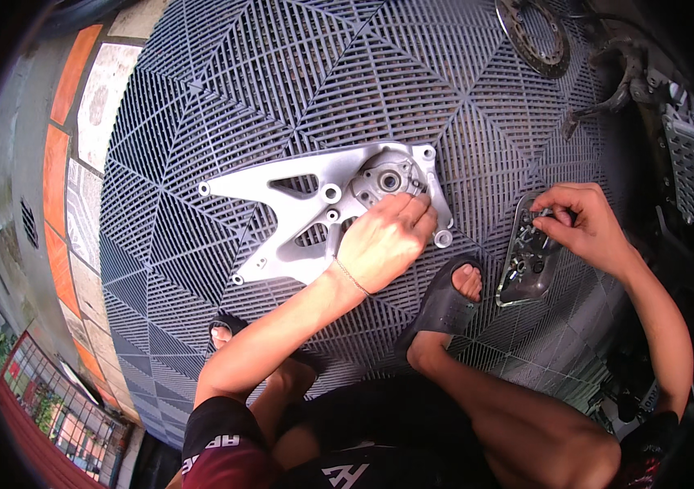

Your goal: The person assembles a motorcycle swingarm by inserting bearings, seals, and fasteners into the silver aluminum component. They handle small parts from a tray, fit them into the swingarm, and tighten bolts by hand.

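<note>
Nearest, dark sandal [437, 308] on the slatted grey mat [233, 106]; just beyond it to the right, dark tray [536, 287] of small metal parts [531, 235], right hand [587, 224] over it, thumb and fingers nearly pinched, can't tell if gripping anything. Left hand [388, 240] half-curled at the round housing [371, 186] on the silver bracket [298, 209], flat on the mat, fingertips hidden, grip unclear. Far right: perforated disc [555, 63].

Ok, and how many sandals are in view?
2. The right sandal is beside the metal tray of small parts; the left sandal, partly hidden by the left forearm, is below the silver casting's lower-left tip in the picture.
</note>
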A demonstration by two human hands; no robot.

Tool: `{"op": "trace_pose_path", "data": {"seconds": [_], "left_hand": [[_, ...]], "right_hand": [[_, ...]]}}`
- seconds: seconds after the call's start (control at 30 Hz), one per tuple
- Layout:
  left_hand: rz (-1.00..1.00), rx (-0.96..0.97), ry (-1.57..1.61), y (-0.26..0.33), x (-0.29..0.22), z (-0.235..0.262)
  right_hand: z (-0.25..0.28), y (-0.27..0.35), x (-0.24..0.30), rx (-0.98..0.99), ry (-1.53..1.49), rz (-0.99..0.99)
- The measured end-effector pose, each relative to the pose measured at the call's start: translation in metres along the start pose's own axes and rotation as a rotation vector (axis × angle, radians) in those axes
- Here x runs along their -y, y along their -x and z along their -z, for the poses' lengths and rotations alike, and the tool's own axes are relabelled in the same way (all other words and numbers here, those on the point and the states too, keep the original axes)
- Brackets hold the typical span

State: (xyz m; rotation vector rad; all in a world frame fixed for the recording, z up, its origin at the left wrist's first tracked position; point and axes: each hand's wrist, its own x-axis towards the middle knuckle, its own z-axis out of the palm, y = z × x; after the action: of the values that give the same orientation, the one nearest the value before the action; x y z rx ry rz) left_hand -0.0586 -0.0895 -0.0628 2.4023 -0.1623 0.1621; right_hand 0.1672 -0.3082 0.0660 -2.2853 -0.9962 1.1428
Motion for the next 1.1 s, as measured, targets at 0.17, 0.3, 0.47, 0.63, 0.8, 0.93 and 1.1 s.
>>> {"op": "trace_pose_path", "data": {"seconds": [0.17,0.3,0.47,0.63,0.8,0.93,1.1], "left_hand": [[-0.022,-0.041,-0.072,0.003,0.011,-0.014],[-0.006,-0.005,-0.126,0.004,0.017,-0.021],[0.016,0.017,-0.145,0.005,0.017,-0.021],[0.035,0.051,-0.139,0.003,0.018,-0.018],[0.028,0.077,-0.126,0.004,0.024,-0.020],[0.003,0.065,-0.101,0.002,0.029,-0.019],[0.013,0.053,-0.044,-0.001,0.034,-0.020]], "right_hand": [[-0.002,-0.005,0.007,-0.025,0.026,0.040],[-0.007,-0.031,0.014,-0.012,0.061,0.104],[-0.019,-0.067,0.028,0.029,0.086,0.192],[-0.029,-0.088,0.031,0.093,0.094,0.194],[-0.034,-0.096,0.032,0.137,0.081,0.145],[-0.036,-0.097,0.025,0.131,0.070,0.165],[-0.036,-0.100,0.026,0.161,0.087,0.098]]}}
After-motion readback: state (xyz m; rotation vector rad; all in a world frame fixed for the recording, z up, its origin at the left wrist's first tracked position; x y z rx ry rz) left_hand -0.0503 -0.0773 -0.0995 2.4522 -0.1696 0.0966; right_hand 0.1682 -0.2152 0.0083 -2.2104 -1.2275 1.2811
